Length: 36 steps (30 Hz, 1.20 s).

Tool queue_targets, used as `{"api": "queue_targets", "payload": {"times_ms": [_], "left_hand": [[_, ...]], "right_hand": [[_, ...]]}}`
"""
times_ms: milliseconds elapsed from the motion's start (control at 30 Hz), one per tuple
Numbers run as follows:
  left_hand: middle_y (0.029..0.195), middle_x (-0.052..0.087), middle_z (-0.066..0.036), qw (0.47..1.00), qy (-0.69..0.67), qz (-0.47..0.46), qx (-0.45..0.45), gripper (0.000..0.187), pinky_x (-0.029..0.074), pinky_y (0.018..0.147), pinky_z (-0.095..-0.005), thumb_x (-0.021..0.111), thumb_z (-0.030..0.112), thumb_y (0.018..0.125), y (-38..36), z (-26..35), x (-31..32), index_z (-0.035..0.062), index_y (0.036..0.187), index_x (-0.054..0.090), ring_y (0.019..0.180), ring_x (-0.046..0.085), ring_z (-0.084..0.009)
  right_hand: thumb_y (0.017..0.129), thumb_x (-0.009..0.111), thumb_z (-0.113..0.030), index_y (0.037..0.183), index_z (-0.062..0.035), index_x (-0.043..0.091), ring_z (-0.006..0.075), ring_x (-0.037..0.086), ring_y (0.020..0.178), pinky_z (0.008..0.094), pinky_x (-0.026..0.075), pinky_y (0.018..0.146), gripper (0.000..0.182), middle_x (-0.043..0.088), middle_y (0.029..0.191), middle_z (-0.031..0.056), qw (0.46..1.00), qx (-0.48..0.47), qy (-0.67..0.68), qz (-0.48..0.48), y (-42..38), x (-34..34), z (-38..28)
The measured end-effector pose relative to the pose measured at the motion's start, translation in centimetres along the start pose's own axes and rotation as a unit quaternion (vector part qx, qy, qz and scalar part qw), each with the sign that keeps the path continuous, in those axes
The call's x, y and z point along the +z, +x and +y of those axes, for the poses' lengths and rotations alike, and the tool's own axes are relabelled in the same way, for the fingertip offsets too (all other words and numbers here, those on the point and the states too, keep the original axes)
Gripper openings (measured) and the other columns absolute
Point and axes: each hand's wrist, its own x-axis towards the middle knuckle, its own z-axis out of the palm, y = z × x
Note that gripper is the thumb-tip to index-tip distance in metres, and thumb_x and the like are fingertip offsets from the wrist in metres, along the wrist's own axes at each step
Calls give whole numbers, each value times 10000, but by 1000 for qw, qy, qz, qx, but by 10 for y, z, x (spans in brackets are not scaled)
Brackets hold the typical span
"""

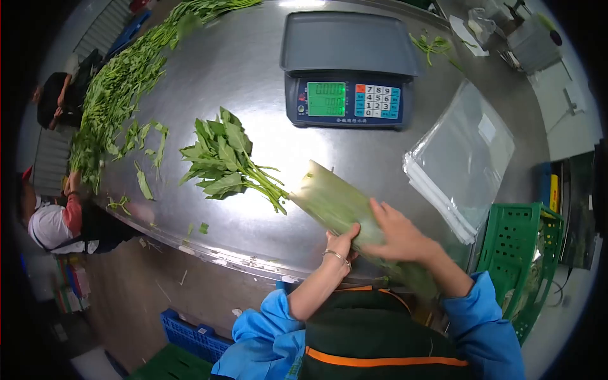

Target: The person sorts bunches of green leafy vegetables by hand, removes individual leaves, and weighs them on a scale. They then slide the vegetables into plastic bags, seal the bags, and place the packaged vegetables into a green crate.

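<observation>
A clear plastic bag filled with green leafy vegetable (pixel 335 202) lies slanted at the table's front edge, partly blurred. My left hand (pixel 342 246) grips its near side, thumb up, with a bracelet on the wrist. On the bag's right side rests my right hand (pixel 396 234), its fingers bent over the plastic. Left of the bag a loose bunch of leafy greens (pixel 225 158) lies on the metal table (pixel 253 82), its stems pointing at the bag's top end. Behind stands a digital scale (pixel 348 69) with a lit green display and a bare tray.
A stack of clear bags (pixel 465 158) lies at the right, above a green crate (pixel 516 253). A long heap of greens (pixel 120 88) runs along the far left edge. Co-workers (pixel 57 225) stand beyond it. Scattered leaves (pixel 144 182) lie nearby. A blue crate (pixel 190 335) sits below.
</observation>
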Motion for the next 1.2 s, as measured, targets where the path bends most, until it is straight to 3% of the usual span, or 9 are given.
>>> {"api": "queue_targets", "payload": {"times_ms": [100,233,300,467,567,700,1000,1100,1200], "left_hand": [[1244,403,-103,998,59,-14,-13,586,388,835,-443,619,230,811,-18,17,10,171,1276,267,1117,427,-250],[1199,456,-78,959,244,-140,15,589,416,815,-424,611,238,824,-20,38,16,157,1303,279,1072,468,-245],[1136,517,-76,763,496,-393,133,529,443,782,-378,623,226,814,-2,58,30,122,1270,376,986,524,-242],[1004,583,-116,439,591,-316,598,432,451,748,-362,660,164,732,99,59,212,84,1133,519,904,565,-244],[884,616,-89,243,630,-411,613,280,447,749,-341,671,170,721,164,43,268,116,991,617,871,580,-234],[767,630,-4,423,678,-467,378,53,434,761,-363,699,233,680,205,43,278,185,699,685,861,576,-220],[874,620,-45,369,677,-380,511,134,427,771,-353,678,265,706,191,47,251,165,795,676,849,562,-231],[809,635,-82,606,619,-317,386,153,482,611,-362,625,228,780,178,37,256,77,794,642,651,601,-279],[786,628,-107,448,534,-338,632,120,483,615,-335,594,183,804,97,21,233,83,849,643,676,603,-260]], "right_hand": [[713,675,-334,1403,-200,123,472,420,1096,470,375,911,894,316,1251,350,978,20,-209,-11,-6,10,-33],[684,689,-282,1402,-261,128,414,494,932,457,447,781,911,439,1049,215,993,99,-60,-25,-37,-43,-14],[684,690,-272,1399,-256,148,406,498,922,447,451,766,898,441,1054,203,986,154,-2,62,-95,-68,4],[660,721,-286,1385,-175,229,386,496,963,420,440,803,882,452,1091,211,906,335,150,211,-204,-32,22],[645,745,-271,1372,-74,230,389,481,1030,410,412,867,912,451,1146,226,865,388,163,273,-245,29,8],[633,754,-246,1356,-8,230,361,444,1119,390,370,931,924,424,1225,234,808,470,228,273,-260,49,-15],[660,728,-237,1344,-61,291,335,504,1035,356,403,890,831,465,1146,213,800,435,223,347,-256,28,-35],[655,731,-211,1334,-74,322,332,506,1036,355,414,881,804,471,1149,204,816,464,184,293,-265,26,-49],[651,731,-202,1323,-99,354,334,512,1032,358,428,865,777,480,1148,197,814,463,169,307,-274,27,-67]]}}
